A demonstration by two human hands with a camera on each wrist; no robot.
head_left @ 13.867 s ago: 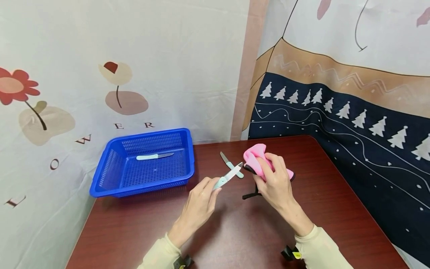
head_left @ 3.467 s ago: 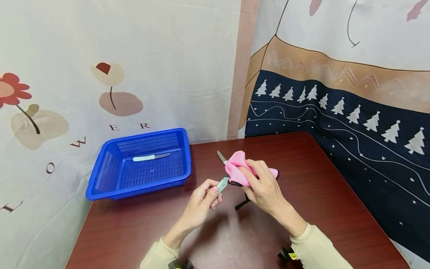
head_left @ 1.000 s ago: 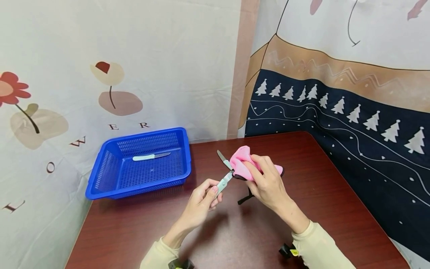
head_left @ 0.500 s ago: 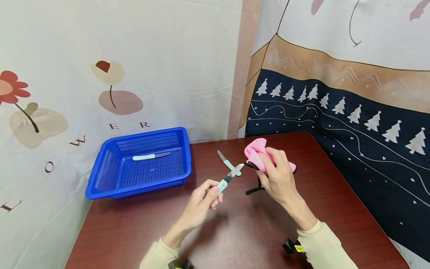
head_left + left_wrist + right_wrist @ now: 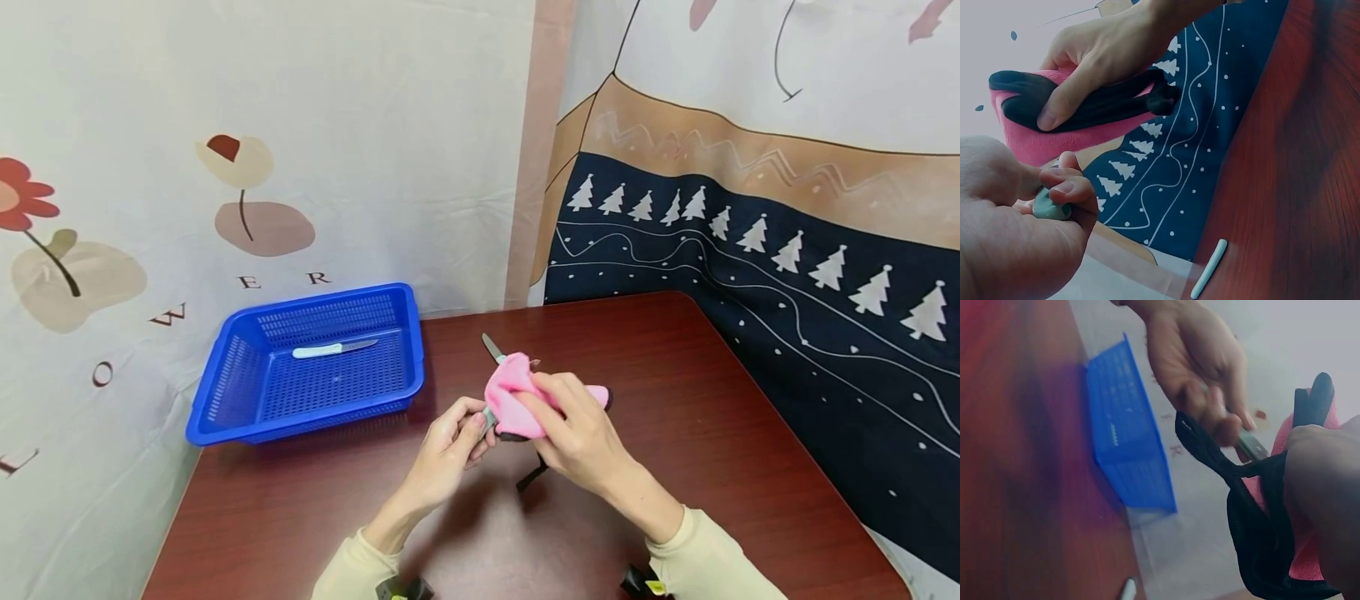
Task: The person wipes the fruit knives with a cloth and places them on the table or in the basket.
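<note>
My left hand [image 5: 444,450] holds a small knife by its pale green handle [image 5: 489,419], with the fingers curled round it. My right hand [image 5: 583,433] grips a pink cloth [image 5: 512,393] with black edging, and a black strap [image 5: 531,475] hangs below it. The cloth lies over the blade close to the handle, so the head view hides the blade. In the right wrist view part of the knife [image 5: 1251,446] shows beside the black edging. Behind the cloth, a second knife [image 5: 491,346] lies on the table, its handle mostly covered from the head view.
A blue perforated basket [image 5: 303,423] stands at the back left of the brown table [image 5: 300,508], and a third knife [image 5: 333,348] lies inside it. Printed fabric [image 5: 420,167] hangs behind the table and along its right side.
Half a second ago the cloth was at the blade's tip and the blade showed. My right hand has since moved left and down, bringing the cloth over the blade. The left hand stays nearly still.
</note>
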